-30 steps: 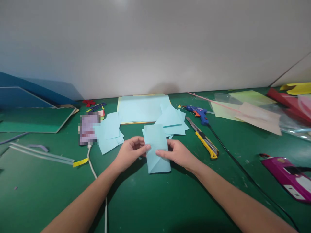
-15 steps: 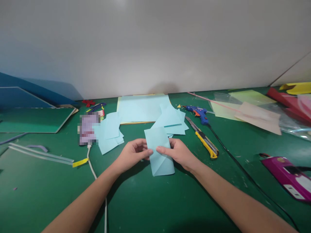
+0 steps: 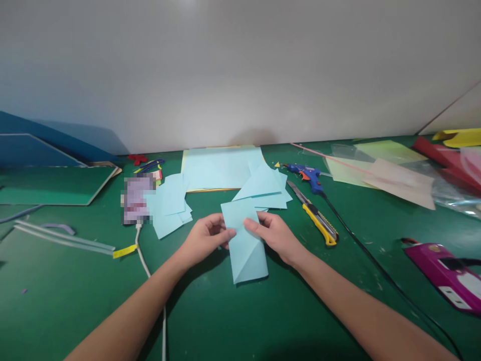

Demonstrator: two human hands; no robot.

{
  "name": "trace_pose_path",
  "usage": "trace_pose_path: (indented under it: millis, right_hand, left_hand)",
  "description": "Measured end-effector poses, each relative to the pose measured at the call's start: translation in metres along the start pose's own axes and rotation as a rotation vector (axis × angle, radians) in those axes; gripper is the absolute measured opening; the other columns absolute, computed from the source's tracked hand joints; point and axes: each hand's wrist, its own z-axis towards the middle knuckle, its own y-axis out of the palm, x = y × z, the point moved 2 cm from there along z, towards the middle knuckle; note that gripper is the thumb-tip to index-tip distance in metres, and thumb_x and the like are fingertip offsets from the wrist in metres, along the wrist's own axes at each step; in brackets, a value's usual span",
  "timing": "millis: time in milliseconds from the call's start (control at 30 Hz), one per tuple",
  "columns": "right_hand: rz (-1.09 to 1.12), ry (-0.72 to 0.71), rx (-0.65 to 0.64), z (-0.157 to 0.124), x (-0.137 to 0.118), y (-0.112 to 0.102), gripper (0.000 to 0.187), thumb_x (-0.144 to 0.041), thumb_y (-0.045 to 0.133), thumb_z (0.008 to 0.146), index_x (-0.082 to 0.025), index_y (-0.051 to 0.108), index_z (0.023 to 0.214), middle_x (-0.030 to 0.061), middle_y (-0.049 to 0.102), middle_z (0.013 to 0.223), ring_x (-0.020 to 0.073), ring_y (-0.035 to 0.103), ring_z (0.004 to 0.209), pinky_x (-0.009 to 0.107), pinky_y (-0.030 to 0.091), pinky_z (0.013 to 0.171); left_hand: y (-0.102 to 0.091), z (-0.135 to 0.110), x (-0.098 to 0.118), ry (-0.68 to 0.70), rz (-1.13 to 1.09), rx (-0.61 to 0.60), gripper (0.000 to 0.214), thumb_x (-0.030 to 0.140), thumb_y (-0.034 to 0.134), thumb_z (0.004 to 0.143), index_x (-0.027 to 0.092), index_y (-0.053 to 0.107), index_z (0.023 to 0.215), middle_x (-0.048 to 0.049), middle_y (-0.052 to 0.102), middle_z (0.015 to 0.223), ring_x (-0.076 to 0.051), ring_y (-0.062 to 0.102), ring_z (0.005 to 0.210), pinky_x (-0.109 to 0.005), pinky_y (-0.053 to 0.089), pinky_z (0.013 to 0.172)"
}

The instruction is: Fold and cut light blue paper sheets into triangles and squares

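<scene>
Between my two hands is a light blue sheet of paper (image 3: pixel 246 255), folded, with a diagonal crease or flap across its lower part. My left hand (image 3: pixel 208 234) pinches its left edge, thumb in front and fingers behind. On the other side my right hand (image 3: pixel 272 233) grips the right edge, its thumb lying on the front face. Just beyond the hands, loose blue pieces of paper (image 3: pixel 265 183) overlap a larger blue sheet (image 3: pixel 214 168). More blue pieces (image 3: pixel 173 198) lie left of it.
A yellow utility knife (image 3: pixel 317 220), blade out, and a blue glue gun (image 3: pixel 306 173) with a black cord lie right. Further right are a purple power strip (image 3: pixel 439 273) and coloured sheets (image 3: pixel 398 180). A white cable (image 3: pixel 143 255) runs left, near green boards (image 3: pixel 48 185).
The folded paper has shifted slightly down and left in my hands. My right thumb sits a little higher on it.
</scene>
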Motion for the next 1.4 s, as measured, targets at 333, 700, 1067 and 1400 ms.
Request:
trace_pose_path:
  millis: [333,700,1067,1400]
  right_hand:
    - [0.101,-0.003,0.076,0.0016,0.0004,-0.0016,0.044,-0.051,0.08,0.053,-0.015,0.069,0.075,0.0024,0.069,0.068,0.0161,0.059,0.061,0.03,0.047,0.061]
    - [0.074,-0.019,0.023,0.0015,0.0054,0.0015,0.041,-0.051,0.077,0.059,-0.016,0.068,0.079,0.0028,0.07,0.07,0.0184,0.063,0.064,0.032,0.05,0.063]
    - [0.037,-0.027,-0.003,0.0009,0.0052,0.0044,0.04,-0.052,0.077,0.06,-0.017,0.065,0.076,0.0015,0.069,0.071,0.0178,0.063,0.066,0.031,0.05,0.062]
    - [0.0,-0.066,-0.022,0.0018,0.0069,0.0039,0.04,-0.048,0.075,0.063,-0.018,0.061,0.085,-0.0003,0.064,0.07,0.016,0.06,0.066,0.03,0.047,0.065]
  left_hand:
    - [0.003,-0.0029,0.0034,-0.023,0.018,-0.12,0.033,0.034,0.075,0.067,0.016,0.057,0.088,0.0055,0.054,0.063,-0.007,0.049,0.049,-0.022,0.045,0.047]
    - [0.0037,-0.0009,0.0008,-0.012,0.024,-0.024,0.036,0.049,0.069,0.07,0.015,0.061,0.08,0.0037,0.055,0.059,-0.008,0.049,0.046,-0.022,0.043,0.045]
    - [0.0017,-0.0012,0.0047,-0.001,0.149,0.112,0.043,0.056,0.066,0.068,0.018,0.051,0.054,0.0056,0.049,0.047,-0.009,0.046,0.044,-0.023,0.043,0.048]
    - [-0.0052,0.0016,-0.0009,0.022,0.169,0.24,0.045,0.055,0.067,0.066,0.018,0.046,0.051,0.0068,0.041,0.048,-0.008,0.037,0.046,-0.022,0.033,0.047]
